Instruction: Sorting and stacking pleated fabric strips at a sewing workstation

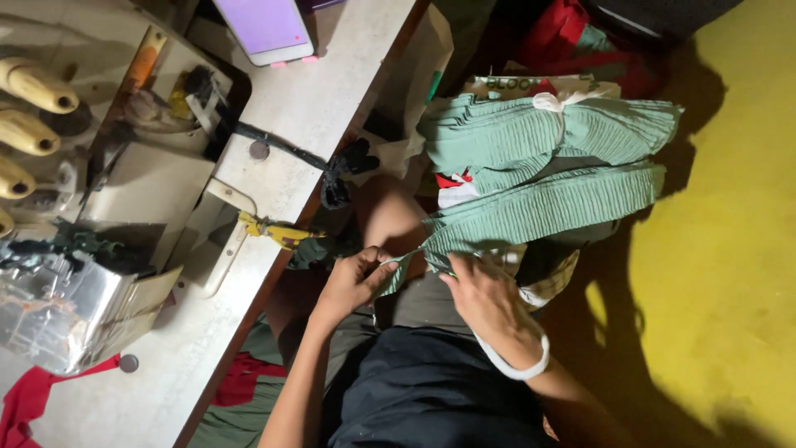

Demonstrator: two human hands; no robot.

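A stack of green ribbed fabric pieces (547,149), tied with a white strip, rests on my lap and beside it. My left hand (352,282) pinches the near corner of the lowest green piece (539,207), fingers closed on the fabric edge. My right hand (489,303), with a white band on its wrist, presses down on the same piece close to that corner. Both hands sit above my dark-clothed lap.
A sewing machine (91,241) stands on the pale table (315,99) at left, with thread cones (33,87) and a phone (267,29). Yellow-handled snips (278,232) lie at the table edge. Red cloth (33,398) hangs lower left. Yellow floor (730,249) lies right.
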